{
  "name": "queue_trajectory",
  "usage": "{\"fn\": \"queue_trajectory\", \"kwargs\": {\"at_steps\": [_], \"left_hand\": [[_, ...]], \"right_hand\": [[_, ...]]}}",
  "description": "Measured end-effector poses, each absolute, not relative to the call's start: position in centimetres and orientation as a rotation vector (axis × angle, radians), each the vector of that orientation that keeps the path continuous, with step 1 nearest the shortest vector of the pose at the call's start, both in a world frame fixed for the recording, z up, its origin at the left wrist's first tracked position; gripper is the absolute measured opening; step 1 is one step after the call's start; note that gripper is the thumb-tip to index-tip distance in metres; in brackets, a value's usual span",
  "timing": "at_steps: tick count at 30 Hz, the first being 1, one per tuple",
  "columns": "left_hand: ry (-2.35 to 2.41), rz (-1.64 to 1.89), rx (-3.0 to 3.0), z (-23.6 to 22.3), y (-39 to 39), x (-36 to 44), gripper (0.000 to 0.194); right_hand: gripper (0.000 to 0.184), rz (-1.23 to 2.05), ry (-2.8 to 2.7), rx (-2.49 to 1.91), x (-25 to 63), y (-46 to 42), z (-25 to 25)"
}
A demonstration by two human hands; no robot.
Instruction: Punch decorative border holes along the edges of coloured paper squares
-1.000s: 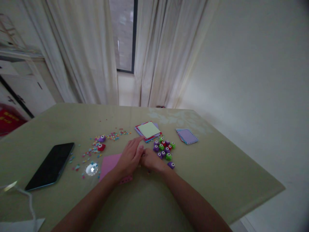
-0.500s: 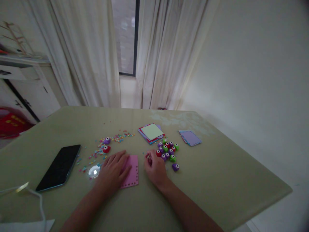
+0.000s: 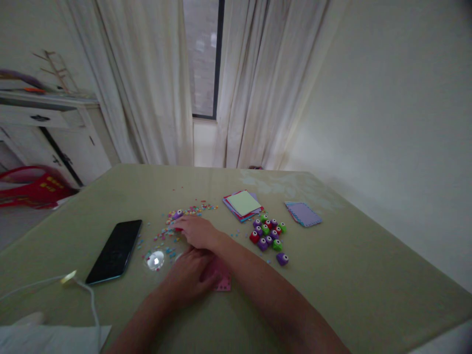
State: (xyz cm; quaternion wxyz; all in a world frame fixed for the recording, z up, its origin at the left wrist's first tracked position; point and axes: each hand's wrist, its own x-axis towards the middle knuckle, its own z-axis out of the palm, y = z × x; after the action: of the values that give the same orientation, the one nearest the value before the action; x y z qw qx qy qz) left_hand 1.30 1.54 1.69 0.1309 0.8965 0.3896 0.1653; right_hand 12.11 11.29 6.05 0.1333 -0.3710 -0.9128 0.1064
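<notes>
My left hand point(image 3: 189, 278) lies flat with fingers stretched on a pink sheet with punched edges point(image 3: 222, 278) near the table's front. My right hand point(image 3: 196, 231) crosses over it to the left, fingers curled down over a small red punch point(image 3: 178, 229) that barely shows at the fingertips. A small purple punch point(image 3: 177, 214) sits just beyond, among scattered coloured paper bits point(image 3: 191, 211).
A cluster of small red, green and purple punches point(image 3: 268, 232) sits to the right, with a stack of coloured paper squares point(image 3: 243, 203) behind and a purple pile point(image 3: 304, 214) farther right. A black phone point(image 3: 116, 250), a shiny round disc point(image 3: 155, 260) and a white cable point(image 3: 86, 290) lie left.
My right hand has moved from beside the punch cluster leftward across my left arm to the red punch. My left hand has stayed flat on the pink sheet. The camera has turned left.
</notes>
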Motion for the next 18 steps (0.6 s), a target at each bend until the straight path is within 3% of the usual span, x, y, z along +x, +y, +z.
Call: {"fn": "queue_trajectory", "kwargs": {"at_steps": [7, 9, 13, 18], "left_hand": [[1.137, 0.454, 2.57, 1.3, 1.9, 1.1, 0.066], [1.164, 0.463, 2.57, 0.8, 1.9, 1.3, 0.065], [1.215, 0.521, 2.61, -0.1, 1.7, 1.6, 0.057], [1.271, 0.581, 2.65, -0.6, 1.4, 1.5, 0.056]], "right_hand": [[0.015, 0.155, -2.384, -1.612, 21.7, 7.0, 3.9], [0.015, 0.128, -2.308, -1.745, 24.5, 4.8, 3.4], [0.039, 0.197, -2.266, -1.743, 27.1, 1.4, 2.9], [0.02, 0.438, -2.197, -1.556, 26.9, 0.4, 3.8]]}}
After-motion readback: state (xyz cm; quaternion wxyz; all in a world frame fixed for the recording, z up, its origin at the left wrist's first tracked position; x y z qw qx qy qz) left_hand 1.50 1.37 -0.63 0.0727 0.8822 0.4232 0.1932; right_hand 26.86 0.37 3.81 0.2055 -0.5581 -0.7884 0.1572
